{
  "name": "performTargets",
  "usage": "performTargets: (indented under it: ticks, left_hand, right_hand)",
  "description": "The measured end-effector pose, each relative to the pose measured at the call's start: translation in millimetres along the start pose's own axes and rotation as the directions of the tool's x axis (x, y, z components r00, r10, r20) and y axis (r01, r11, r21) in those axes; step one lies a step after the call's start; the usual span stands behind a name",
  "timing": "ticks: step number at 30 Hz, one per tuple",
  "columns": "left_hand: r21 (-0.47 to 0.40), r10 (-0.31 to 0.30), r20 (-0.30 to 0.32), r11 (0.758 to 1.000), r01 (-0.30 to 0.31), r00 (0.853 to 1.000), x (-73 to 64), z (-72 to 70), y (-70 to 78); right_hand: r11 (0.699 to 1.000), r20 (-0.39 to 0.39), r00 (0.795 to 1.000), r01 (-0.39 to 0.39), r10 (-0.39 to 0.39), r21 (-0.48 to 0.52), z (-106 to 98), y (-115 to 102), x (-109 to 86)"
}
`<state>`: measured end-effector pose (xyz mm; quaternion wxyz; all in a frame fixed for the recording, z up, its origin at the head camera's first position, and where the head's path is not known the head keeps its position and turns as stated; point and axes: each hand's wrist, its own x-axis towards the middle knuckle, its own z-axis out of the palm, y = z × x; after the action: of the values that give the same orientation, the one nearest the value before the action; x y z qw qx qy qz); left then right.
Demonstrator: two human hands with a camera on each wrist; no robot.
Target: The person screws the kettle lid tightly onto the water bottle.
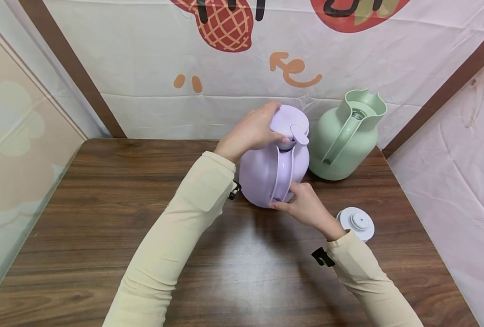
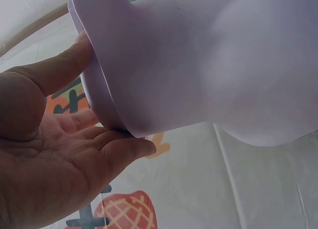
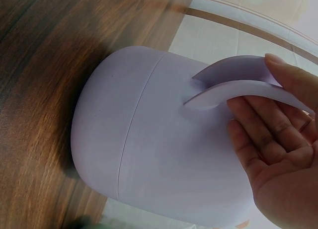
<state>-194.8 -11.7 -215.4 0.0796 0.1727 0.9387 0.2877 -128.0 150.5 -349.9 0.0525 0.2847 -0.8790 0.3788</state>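
A lilac thermos jug [image 1: 258,177] stands upright at the table's back edge, its round lid [image 1: 289,119] on top. My left hand [image 1: 255,129] grips this lid from the left, the thumb at the front near a small lever. In the left wrist view the thumb [image 2: 64,65] and fingers lie around the lid's edge. Low on the jug's handle [image 1: 283,175], my right hand [image 1: 307,206] holds on. The right wrist view shows its thumb on the handle's outer side and the fingers passing behind it. The left fingertips are partly hidden in the head view.
A green thermos jug [image 1: 344,143] with its top uncovered stands right behind the lilac one. A white round stopper [image 1: 356,223] lies on the brown wooden table [image 1: 115,218], beside my right wrist. A printed cloth wall [image 1: 144,59] rises behind the table.
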Motion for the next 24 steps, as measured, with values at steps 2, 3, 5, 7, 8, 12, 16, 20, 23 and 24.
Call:
performTargets:
  ticks: [2, 3, 5, 7, 8, 12, 16, 20, 23, 24]
  left_hand:
    - [0.0, -0.004, 0.003, 1.0, 0.004, 1.0, -0.2, 0.0, -0.3]
    - [0.002, -0.004, 0.003, 1.0, 0.004, 1.0, -0.2, 0.1, -0.5]
    - [0.006, -0.006, 0.002, 1.0, 0.006, 1.0, -0.1, 0.5, -0.8]
    - [0.011, -0.009, -0.001, 1.0, 0.009, 1.0, 0.2, 0.8, -1.1]
    - [0.012, -0.012, -0.001, 1.0, 0.012, 1.0, 0.1, 0.6, -1.0]
    - [0.025, -0.027, 0.0, 0.999, 0.027, 1.0, -0.2, -0.4, -0.3]
    - [0.059, -0.018, 0.0, 0.998, 0.018, 1.0, -0.5, -2.3, 1.6]
    - [0.097, 0.013, -0.013, 0.995, -0.011, 1.0, -0.3, -4.8, 4.6]
    - [0.109, 0.022, -0.033, 0.994, -0.018, 0.999, -0.4, -7.3, 7.9]
    - [0.113, 0.023, -0.041, 0.993, -0.018, 0.999, -0.5, -8.2, 9.2]
  right_hand:
    - [1.0, 0.0, 1.0, 0.002, -0.002, 0.001, 0.2, 0.0, -0.2]
    - [1.0, 0.0, 1.0, 0.004, -0.004, 0.002, 0.4, 0.0, -0.3]
    - [1.0, 0.0, 1.0, 0.008, -0.008, 0.0, 0.7, 0.3, -0.5]
    - [1.0, -0.002, 1.0, 0.011, -0.011, -0.004, 1.0, 0.6, -0.6]
    - [1.0, -0.002, 1.0, 0.011, -0.011, -0.003, 1.2, 0.7, -0.7]
    - [1.0, -0.001, 1.0, 0.012, -0.012, -0.003, 1.3, 1.1, -0.9]
    - [1.0, -0.001, 1.0, 0.011, -0.011, -0.002, 1.4, 1.2, -0.8]
    - [1.0, -0.011, 1.0, 0.026, -0.026, -0.008, 1.6, 1.0, -0.3]
    - [0.999, -0.02, 0.999, 0.038, -0.038, -0.01, 1.5, 0.8, 0.0]
    - [0.999, -0.023, 0.999, 0.039, -0.039, -0.01, 1.4, 0.7, 0.1]
